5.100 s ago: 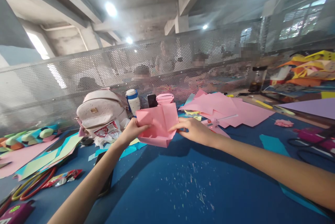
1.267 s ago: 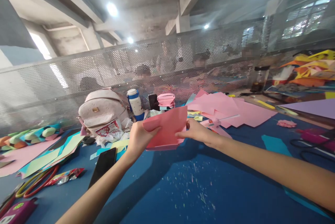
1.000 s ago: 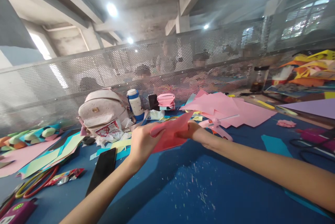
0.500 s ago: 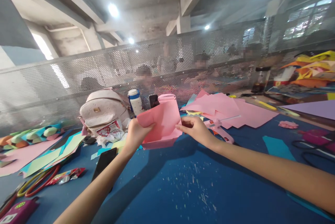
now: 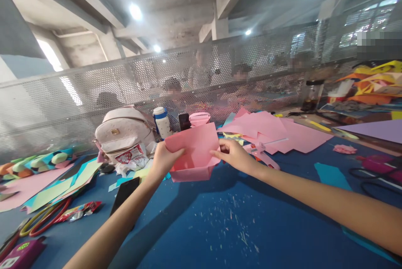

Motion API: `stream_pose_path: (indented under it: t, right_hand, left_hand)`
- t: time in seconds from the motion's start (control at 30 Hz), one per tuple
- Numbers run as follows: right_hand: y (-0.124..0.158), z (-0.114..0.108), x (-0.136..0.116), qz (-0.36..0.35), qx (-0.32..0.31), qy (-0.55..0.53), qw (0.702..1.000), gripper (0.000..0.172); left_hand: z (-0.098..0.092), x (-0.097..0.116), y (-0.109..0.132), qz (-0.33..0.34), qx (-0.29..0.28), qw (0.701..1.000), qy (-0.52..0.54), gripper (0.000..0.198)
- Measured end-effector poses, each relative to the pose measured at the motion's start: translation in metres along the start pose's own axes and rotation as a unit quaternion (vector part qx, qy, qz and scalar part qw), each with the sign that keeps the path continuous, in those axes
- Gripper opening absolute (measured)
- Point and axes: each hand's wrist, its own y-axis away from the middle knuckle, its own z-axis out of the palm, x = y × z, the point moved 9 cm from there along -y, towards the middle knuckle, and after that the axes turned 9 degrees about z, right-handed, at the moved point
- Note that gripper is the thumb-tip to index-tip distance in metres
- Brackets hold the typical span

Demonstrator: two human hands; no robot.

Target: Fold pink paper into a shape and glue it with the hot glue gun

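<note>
Between my two hands, above the blue table (image 5: 201,235), is a folded pink paper box (image 5: 196,149) with a tall back panel and a low front wall. My left hand (image 5: 166,158) grips its left side, thumb inside and the other fingers hidden behind the paper. My right hand (image 5: 230,153) pinches its right edge between thumb and fingers. A pink glue gun (image 5: 264,156) lies on the table just past my right hand. Behind the box stands a pink looped object (image 5: 200,118), partly covered by the paper.
A pale backpack (image 5: 124,128) and a white-blue bottle (image 5: 162,123) stand at the back left. Pink sheets (image 5: 282,130) spread at the right. A black phone (image 5: 125,193) lies near my left forearm, scissors (image 5: 44,218) farther left. Paper scraps (image 5: 235,223) dot the table in front.
The pink paper box has tilted slightly, its back panel turning more squarely toward me and its front wall dipping a little. Both hands keep their hold.
</note>
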Motion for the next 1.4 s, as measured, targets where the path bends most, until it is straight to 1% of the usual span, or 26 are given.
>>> stream_pose_path:
  t: [0.07, 0.1, 0.13, 0.17, 0.2, 0.23, 0.27, 0.3, 0.33, 0.37, 0.43, 0.47, 0.53, 0.6, 0.63, 0.7, 0.8, 0.87, 0.93, 0.97, 1.07, 1.1, 1.17, 1.23, 1.3, 1.4]
  right_hand:
    - [-0.004, 0.004, 0.008, 0.022, -0.027, -0.006, 0.999, 0.032]
    - [-0.005, 0.006, 0.010, 0.027, -0.038, -0.003, 0.999, 0.030]
    - [-0.005, 0.008, 0.012, 0.029, -0.048, 0.001, 0.998, 0.028]
    - [-0.004, 0.011, 0.012, 0.028, -0.056, 0.006, 0.998, 0.024]
    - [-0.003, 0.013, 0.012, 0.027, -0.063, 0.011, 0.998, 0.021]
    - [-0.001, 0.016, 0.011, 0.026, -0.070, 0.017, 0.997, 0.018]
    - [0.001, 0.019, 0.009, 0.025, -0.077, 0.022, 0.996, 0.015]
    - [0.004, 0.022, 0.006, 0.023, -0.083, 0.027, 0.996, 0.014]
    - [0.007, 0.024, 0.002, 0.021, -0.087, 0.034, 0.995, 0.015]
    - [0.010, 0.026, -0.002, 0.018, -0.093, 0.044, 0.995, 0.017]
    - [0.016, 0.031, -0.009, 0.012, -0.107, 0.067, 0.992, 0.020]
    - [0.017, 0.033, -0.011, 0.012, -0.116, 0.075, 0.990, 0.020]
    - [0.019, 0.037, -0.012, 0.013, -0.140, 0.066, 0.988, 0.022]
    - [0.017, 0.038, -0.010, 0.021, -0.154, 0.018, 0.988, 0.032]
    - [0.016, 0.037, -0.008, 0.031, -0.155, -0.017, 0.987, 0.038]
    - [0.011, 0.033, -0.001, 0.067, -0.146, -0.098, 0.982, 0.045]
    - [0.009, 0.027, 0.006, 0.122, -0.139, -0.182, 0.966, 0.051]
    - [0.010, 0.025, 0.004, 0.129, -0.145, -0.187, 0.963, 0.055]
    - [0.012, 0.022, 0.001, 0.122, -0.144, -0.171, 0.967, 0.058]
    - [0.012, 0.022, 0.000, 0.120, -0.146, -0.161, 0.969, 0.061]
    - [0.012, 0.022, 0.000, 0.113, -0.141, -0.124, 0.976, 0.081]
    - [0.012, 0.022, 0.002, 0.113, -0.139, -0.112, 0.977, 0.084]
    - [0.014, 0.024, 0.007, 0.120, -0.144, -0.104, 0.977, 0.080]
    - [0.021, 0.031, 0.015, 0.143, -0.181, -0.120, 0.966, 0.077]
    - [0.031, 0.038, 0.022, 0.164, -0.227, -0.134, 0.950, 0.077]
    - [0.046, 0.045, 0.028, 0.167, -0.275, -0.151, 0.935, 0.073]
  left_hand:
    - [-0.007, 0.017, -0.003, 0.051, -0.006, 0.999, -0.011, 0.061]
    - [-0.011, 0.032, -0.003, 0.101, -0.002, 0.994, -0.039, 0.076]
    - [-0.015, 0.050, -0.001, 0.164, 0.006, 0.982, -0.092, 0.087]
    - [-0.015, 0.067, 0.003, 0.218, 0.005, 0.962, -0.168, 0.091]
    - [-0.010, 0.082, 0.009, 0.263, -0.005, 0.935, -0.237, 0.090]
    - [-0.003, 0.093, 0.014, 0.293, -0.029, 0.912, -0.287, 0.091]
    - [0.004, 0.099, 0.019, 0.306, -0.054, 0.897, -0.313, 0.093]
    - [0.009, 0.098, 0.021, 0.291, -0.075, 0.898, -0.322, 0.096]
    - [0.014, 0.092, 0.021, 0.254, -0.104, 0.907, -0.318, 0.098]
    - [0.017, 0.080, 0.020, 0.202, -0.134, 0.923, -0.299, 0.096]
    - [0.022, 0.050, 0.018, 0.084, -0.186, 0.953, -0.224, 0.081]
    - [0.024, 0.038, 0.018, 0.041, -0.203, 0.964, -0.169, 0.071]
    - [0.026, 0.022, 0.015, 0.013, -0.233, 0.966, -0.109, 0.049]
    - [0.026, 0.010, 0.012, -0.009, -0.257, 0.964, -0.069, 0.024]
    - [0.025, 0.005, 0.011, -0.025, -0.259, 0.964, -0.051, 0.018]
    - [0.021, -0.004, 0.010, -0.061, -0.244, 0.968, -0.016, 0.020]
    - [0.016, -0.017, 0.010, -0.110, -0.194, 0.974, 0.034, 0.027]
    - [0.017, -0.024, 0.011, -0.135, -0.162, 0.975, 0.071, 0.034]
    - [0.019, -0.030, 0.012, -0.153, -0.127, 0.974, 0.108, 0.039]
    - [0.020, -0.032, 0.013, -0.159, -0.110, 0.973, 0.125, 0.041]
    - [0.025, -0.035, 0.017, -0.180, -0.067, 0.967, 0.167, 0.049]
    - [0.028, -0.036, 0.019, -0.190, -0.061, 0.963, 0.179, 0.051]
    - [0.033, -0.035, 0.027, -0.217, -0.064, 0.953, 0.201, 0.053]
    - [0.039, -0.034, 0.039, -0.240, -0.080, 0.943, 0.216, 0.049]
    - [0.043, -0.032, 0.053, -0.253, -0.096, 0.935, 0.228, 0.046]
    - [0.047, -0.036, 0.075, -0.266, -0.102, 0.927, 0.244, 0.044]
